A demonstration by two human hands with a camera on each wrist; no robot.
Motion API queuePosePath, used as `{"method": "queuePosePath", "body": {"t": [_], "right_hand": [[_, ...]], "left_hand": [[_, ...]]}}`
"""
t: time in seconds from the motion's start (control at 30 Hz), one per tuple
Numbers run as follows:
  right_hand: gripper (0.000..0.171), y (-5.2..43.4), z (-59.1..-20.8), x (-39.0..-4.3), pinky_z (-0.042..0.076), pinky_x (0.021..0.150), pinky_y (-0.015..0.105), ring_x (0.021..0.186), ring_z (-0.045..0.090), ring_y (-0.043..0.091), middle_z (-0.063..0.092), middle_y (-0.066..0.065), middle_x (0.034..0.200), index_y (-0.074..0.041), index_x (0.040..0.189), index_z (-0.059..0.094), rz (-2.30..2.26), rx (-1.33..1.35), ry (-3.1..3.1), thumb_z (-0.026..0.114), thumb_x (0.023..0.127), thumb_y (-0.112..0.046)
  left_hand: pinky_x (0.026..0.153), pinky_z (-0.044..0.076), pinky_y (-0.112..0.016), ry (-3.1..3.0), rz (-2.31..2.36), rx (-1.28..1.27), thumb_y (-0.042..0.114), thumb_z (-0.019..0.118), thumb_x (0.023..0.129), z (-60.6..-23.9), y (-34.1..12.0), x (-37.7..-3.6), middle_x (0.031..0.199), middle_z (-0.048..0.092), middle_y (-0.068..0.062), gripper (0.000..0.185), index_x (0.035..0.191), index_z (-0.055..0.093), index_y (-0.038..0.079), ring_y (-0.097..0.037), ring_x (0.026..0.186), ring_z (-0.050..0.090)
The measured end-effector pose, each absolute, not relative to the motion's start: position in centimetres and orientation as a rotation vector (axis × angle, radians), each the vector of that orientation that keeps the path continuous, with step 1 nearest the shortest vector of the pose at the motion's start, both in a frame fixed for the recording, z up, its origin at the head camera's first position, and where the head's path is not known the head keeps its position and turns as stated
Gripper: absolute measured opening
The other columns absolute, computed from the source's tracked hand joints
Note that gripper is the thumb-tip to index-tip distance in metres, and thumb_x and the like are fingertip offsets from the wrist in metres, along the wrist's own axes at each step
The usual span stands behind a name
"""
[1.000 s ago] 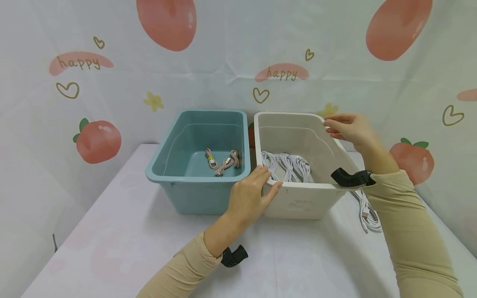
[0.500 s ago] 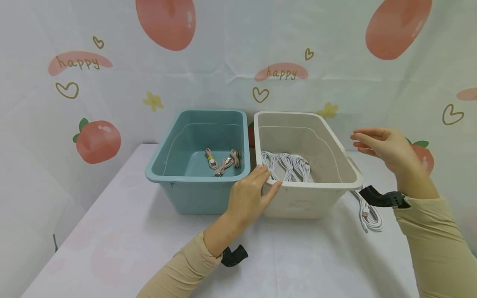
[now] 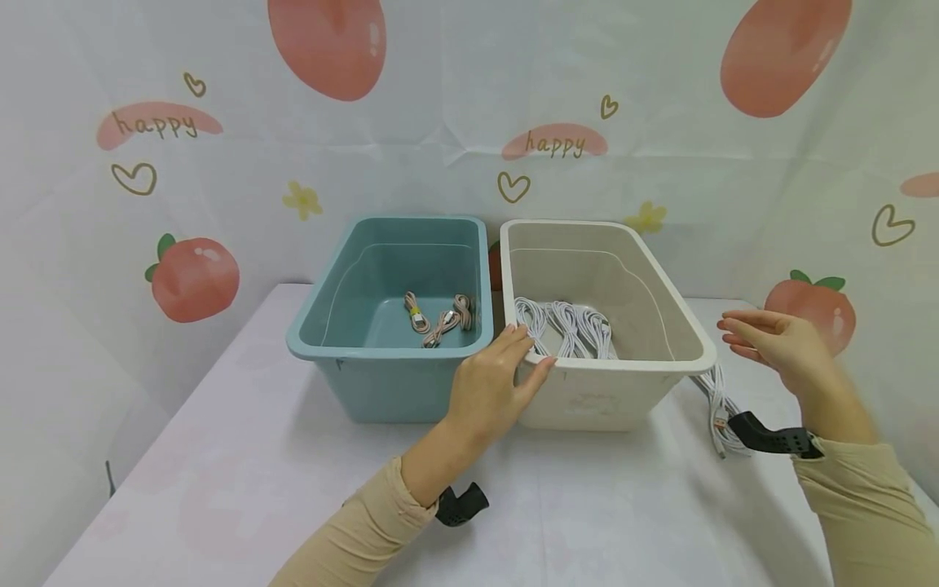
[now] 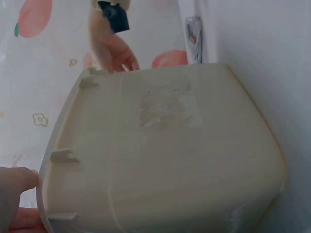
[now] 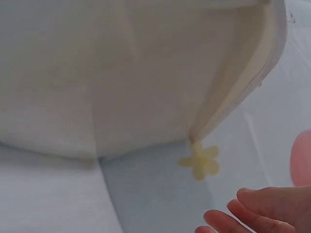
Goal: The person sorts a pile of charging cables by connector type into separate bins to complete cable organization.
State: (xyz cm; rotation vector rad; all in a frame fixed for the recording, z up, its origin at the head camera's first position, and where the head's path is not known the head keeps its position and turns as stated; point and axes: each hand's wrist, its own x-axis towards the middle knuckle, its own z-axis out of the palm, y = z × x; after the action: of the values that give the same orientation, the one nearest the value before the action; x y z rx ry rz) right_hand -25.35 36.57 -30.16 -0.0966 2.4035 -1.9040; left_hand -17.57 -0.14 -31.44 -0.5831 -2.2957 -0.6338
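Observation:
In the head view my left hand (image 3: 490, 387) rests on the front left corner of a white bin (image 3: 587, 399), thumb apart from the fingers. The thumb (image 4: 26, 178) touches the bin's rim in the left wrist view. My right hand (image 3: 788, 350) is in the air right of this bin, holding nothing, its fingers (image 5: 223, 223) loosely bent. Several coiled white cables (image 3: 568, 326) lie inside the bin at its left. Below the right hand, another bundled white cable (image 3: 715, 403) lies on the table, partly hidden by the bin and a wrist camera.
Left of the white bin stands a blue bin (image 3: 389, 383), nearly touching it, with several bundled pinkish cables (image 3: 440, 328) inside. Both stand on a white-covered table (image 3: 220, 465). A printed cloth (image 3: 411, 139) hangs close behind the bins.
My right hand has moved from above the white bin's right rim out to the right, then down nearer the table. The left hand and the bins have stayed in place.

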Motion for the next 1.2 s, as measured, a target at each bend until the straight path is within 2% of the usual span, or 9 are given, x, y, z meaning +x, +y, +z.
{"method": "queuePosePath", "body": {"t": [0.3,0.37,0.43,0.67,0.77,0.83,0.9,1.0,1.2], "right_hand": [[0.016,38.2,-33.7,-24.9,0.053,0.066,0.01,0.073,0.058,-0.014,0.056,-0.035,0.08,-0.043,0.086,0.056,-1.56,0.012,2.619,0.06,0.091,-0.028],[0.009,38.8,-34.6,-24.8,0.053,0.067,0.01,0.074,0.057,-0.015,0.055,-0.036,0.081,-0.032,0.1,0.06,-1.519,0.0,2.631,0.059,0.091,-0.028],[0.031,39.5,-35.5,-24.9,0.053,0.067,0.01,0.075,0.056,-0.016,0.052,-0.036,0.084,-0.013,0.117,0.059,-1.475,-0.019,2.647,0.059,0.092,-0.03],[0.05,40.8,-37.8,-24.8,0.052,0.064,0.009,0.072,0.055,-0.016,0.05,-0.037,0.081,0.002,0.124,0.054,-1.41,0.104,2.674,0.061,0.09,-0.034],[0.071,40.6,-37.8,-24.3,0.052,0.065,0.01,0.072,0.052,-0.018,0.047,-0.036,0.083,0.018,0.13,0.038,-1.29,0.08,2.728,0.059,0.09,-0.036],[0.07,40.5,-37.9,-24.1,0.052,0.065,0.011,0.071,0.051,-0.019,0.055,-0.028,0.084,0.018,0.131,0.037,-1.225,0.116,2.751,0.057,0.091,-0.036],[0.069,40.4,-38.0,-23.9,0.052,0.064,0.012,0.07,0.05,-0.018,0.066,-0.005,0.092,0.017,0.131,0.038,-1.168,0.137,2.766,0.056,0.092,-0.036],[0.068,40.5,-38.5,-23.9,0.052,0.063,0.013,0.069,0.052,-0.014,0.059,0.028,0.114,0.018,0.129,0.039,-1.12,0.161,2.781,0.056,0.092,-0.036],[0.066,40.7,-38.8,-23.9,0.051,0.062,0.016,0.069,0.053,-0.007,0.069,0.009,0.098,0.017,0.128,0.039,-1.113,0.192,2.754,0.059,0.09,-0.033]], "left_hand": [[0.078,0.058,-0.034,-2.299,-0.636,-0.582,0.033,0.064,0.087,-31.6,-0.1,-17.6,0.115,0.068,-0.009,0.033,0.103,0.071,0.005,-0.022,0.111,0.064],[0.078,0.058,-0.034,-2.299,-0.631,-0.585,0.033,0.064,0.087,-31.6,-0.1,-17.5,0.115,0.068,-0.009,0.033,0.102,0.071,0.005,-0.022,0.11,0.064],[0.079,0.057,-0.034,-2.3,-0.633,-0.585,0.033,0.064,0.087,-31.7,-0.1,-17.5,0.115,0.068,-0.009,0.033,0.103,0.071,0.005,-0.022,0.111,0.064],[0.08,0.057,-0.033,-2.302,-0.626,-0.578,0.033,0.064,0.087,-31.6,-0.1,-17.6,0.115,0.068,-0.009,0.033,0.103,0.071,0.005,-0.021,0.111,0.064],[0.08,0.057,-0.032,-2.301,-0.622,-0.58,0.033,0.064,0.087,-31.7,-0.1,-17.6,0.115,0.068,-0.009,0.033,0.103,0.071,0.005,-0.021,0.11,0.064],[0.08,0.057,-0.033,-2.298,-0.624,-0.582,0.033,0.064,0.087,-31.7,-0.1,-17.6,0.114,0.068,-0.009,0.032,0.102,0.071,0.005,-0.021,0.11,0.064],[0.08,0.057,-0.033,-2.296,-0.625,-0.581,0.033,0.064,0.087,-31.7,-0.1,-17.6,0.114,0.069,-0.009,0.032,0.102,0.071,0.005,-0.021,0.11,0.064],[0.08,0.057,-0.033,-2.29,-0.633,-0.581,0.032,0.064,0.087,-31.6,-0.1,-17.6,0.114,0.069,-0.009,0.032,0.102,0.071,0.005,-0.021,0.11,0.064],[0.081,0.057,-0.033,-2.298,-0.636,-0.576,0.032,0.064,0.087,-31.6,-0.1,-17.6,0.115,0.068,-0.009,0.032,0.103,0.071,0.005,-0.021,0.111,0.063]]}}
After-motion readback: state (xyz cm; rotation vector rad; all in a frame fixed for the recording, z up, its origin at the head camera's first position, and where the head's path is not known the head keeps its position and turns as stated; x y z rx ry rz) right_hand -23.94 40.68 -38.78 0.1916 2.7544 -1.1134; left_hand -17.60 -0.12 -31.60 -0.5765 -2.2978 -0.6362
